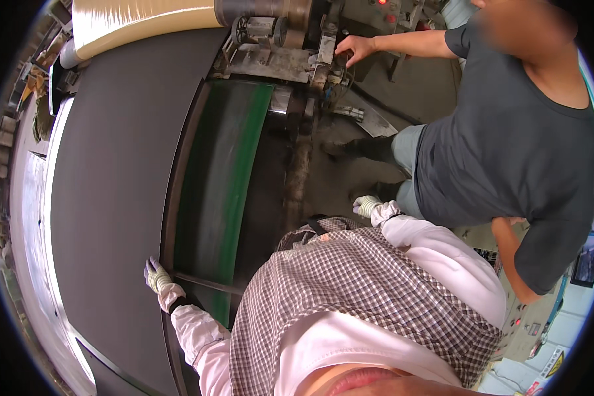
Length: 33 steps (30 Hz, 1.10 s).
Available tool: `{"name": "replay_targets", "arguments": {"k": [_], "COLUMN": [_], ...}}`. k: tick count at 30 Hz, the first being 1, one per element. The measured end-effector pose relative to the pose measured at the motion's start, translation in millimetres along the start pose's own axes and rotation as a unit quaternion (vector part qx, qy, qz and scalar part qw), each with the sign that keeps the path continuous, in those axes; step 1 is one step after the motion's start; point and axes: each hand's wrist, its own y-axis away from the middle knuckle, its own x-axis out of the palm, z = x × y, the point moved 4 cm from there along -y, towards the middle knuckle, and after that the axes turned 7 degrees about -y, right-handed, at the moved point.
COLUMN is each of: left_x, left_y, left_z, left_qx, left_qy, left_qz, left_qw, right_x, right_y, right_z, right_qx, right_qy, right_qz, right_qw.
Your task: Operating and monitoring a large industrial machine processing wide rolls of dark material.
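your left hand point(157, 276) lies, fingers extended, at the dark sheet's point(112, 171) edge — left of the green-striped belt point(211, 171) — your right hand point(365, 206) is near your waist, its grip unclear.

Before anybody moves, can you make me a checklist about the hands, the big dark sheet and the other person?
1. Gloves on: ok; left hand and right hand both wear light gloves.
2. Left hand at the dark sheet: ok, it is at the near right edge; gripping or just resting, cannot tell.
3. Right hand free: ok, nothing visible in it.
4. Right side clear of people: not ok, a co-worker stands close.
5. Co-worker's hand away from the metal frame: not ok, it is right beside it.
6. Sheet stopped: cannot tell.
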Motion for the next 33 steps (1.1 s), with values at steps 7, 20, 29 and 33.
{"name": "replay_targets", "arguments": {"k": [7, 20, 29, 33], "left_x": [-20.6, -18.9, -47.1, -61.0], "left_y": [-10.3, 3.6, 56.1, 69.8], "left_z": [-110.2, -24.8, -32.0, 82.7], "left_qx": [0.068, -0.045, 0.134, -0.009], "left_qy": [0.004, 0.005, 0.107, 0.038], "left_qz": [0.015, -0.057, -0.194, -0.253], "left_qw": [0.998, 0.997, 0.966, 0.967], "right_x": [8.2, 18.0, 16.9, 21.3], "right_y": [1.6, -5.0, -45.3, -49.2], "right_z": [5.0, -41.4, -6.7, 24.6], "right_qx": [-0.023, -0.01, -0.157, -0.177], "right_qy": [0.031, -0.091, 0.073, 0.09], "right_qz": [-0.022, 0.007, 0.064, 0.078], "right_qw": [0.999, 0.996, 0.983, 0.977]}}
